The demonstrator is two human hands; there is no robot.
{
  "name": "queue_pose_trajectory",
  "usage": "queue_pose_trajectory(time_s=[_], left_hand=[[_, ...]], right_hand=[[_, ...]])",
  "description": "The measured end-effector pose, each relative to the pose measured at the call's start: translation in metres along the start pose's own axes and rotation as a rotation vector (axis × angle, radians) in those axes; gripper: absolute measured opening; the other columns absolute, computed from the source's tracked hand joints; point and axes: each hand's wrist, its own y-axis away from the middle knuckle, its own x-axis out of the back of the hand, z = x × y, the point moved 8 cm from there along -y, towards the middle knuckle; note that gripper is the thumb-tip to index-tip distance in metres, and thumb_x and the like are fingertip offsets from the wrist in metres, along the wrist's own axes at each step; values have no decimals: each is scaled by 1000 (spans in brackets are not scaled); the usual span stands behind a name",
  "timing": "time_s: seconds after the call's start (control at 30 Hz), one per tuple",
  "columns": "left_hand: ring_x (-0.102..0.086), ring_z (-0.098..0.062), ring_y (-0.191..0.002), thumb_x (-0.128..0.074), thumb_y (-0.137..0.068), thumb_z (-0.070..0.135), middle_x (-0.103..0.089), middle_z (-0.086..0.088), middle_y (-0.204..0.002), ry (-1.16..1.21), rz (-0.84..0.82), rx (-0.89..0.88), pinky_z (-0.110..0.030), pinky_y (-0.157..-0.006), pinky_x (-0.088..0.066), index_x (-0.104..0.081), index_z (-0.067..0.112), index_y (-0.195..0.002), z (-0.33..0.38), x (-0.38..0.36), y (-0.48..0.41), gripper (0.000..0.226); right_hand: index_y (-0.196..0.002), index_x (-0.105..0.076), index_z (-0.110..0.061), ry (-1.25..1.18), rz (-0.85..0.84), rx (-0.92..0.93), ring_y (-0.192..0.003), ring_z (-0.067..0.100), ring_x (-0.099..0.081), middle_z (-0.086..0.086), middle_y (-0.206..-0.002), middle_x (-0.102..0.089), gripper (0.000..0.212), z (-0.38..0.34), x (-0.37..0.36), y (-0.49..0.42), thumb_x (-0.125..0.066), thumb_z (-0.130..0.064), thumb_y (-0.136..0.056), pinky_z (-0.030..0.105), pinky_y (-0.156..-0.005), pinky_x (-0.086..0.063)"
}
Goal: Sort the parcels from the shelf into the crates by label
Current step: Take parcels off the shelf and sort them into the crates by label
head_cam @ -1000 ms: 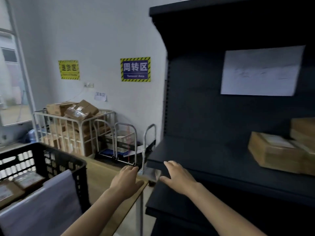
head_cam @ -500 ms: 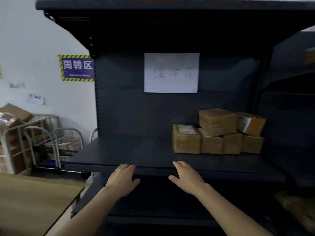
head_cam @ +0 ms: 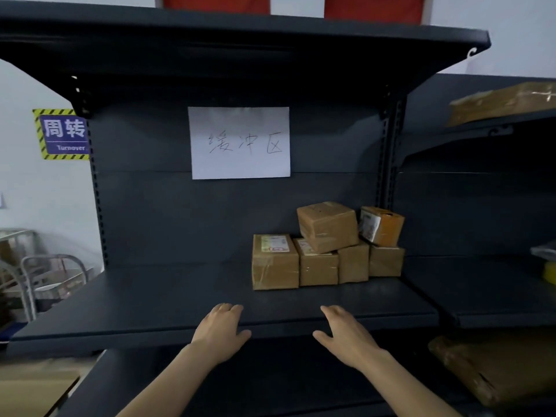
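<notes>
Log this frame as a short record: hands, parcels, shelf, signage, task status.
left hand: left hand open, empty, at the shelf's front edge
right hand: right hand open, empty, same edge
parcels: six brown parcels on the middle shelf, four below, two stacked on top
labels: visible on the leftmost parcel and the orange-taped parcel
signage: handwritten paper sign on the back panel
status: no parcel picked yet

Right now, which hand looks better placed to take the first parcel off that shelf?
Probably the right hand. Both hands are open and empty at the shelf edge, but the stacked parcels sit on the right half, nearer to it. The left hand would have to cross over.
</notes>
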Motion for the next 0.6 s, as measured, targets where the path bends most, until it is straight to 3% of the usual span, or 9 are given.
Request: queue_pose_trajectory(time_s=[0.33, 0.6], left_hand=[[-24, -17, -141, -47, -93, 42, -30, -2, -151, 101, -6, -7, -29, -113, -28, -25, 15, -147, -11, -11, -61, 64], [-26, -20, -141, -43, -95, 46, -32, -6, -151, 265, 39, -11, -31, -113, -29, -26, 11, -146, -30, 5, -124, 64]], right_hand=[[-149, -16, -17, 0, 35, -55, -141, 17, -22, 2, -155, -19, 65, 16, 11, -48, -44, -42, -95, 30, -111, -28], [-147, -21, -16, -113, 146, -64, -138, 18, -29, 3, -152, -28, 64, -4, 19, -108, -45, -44, -94, 29, -108, -30]])
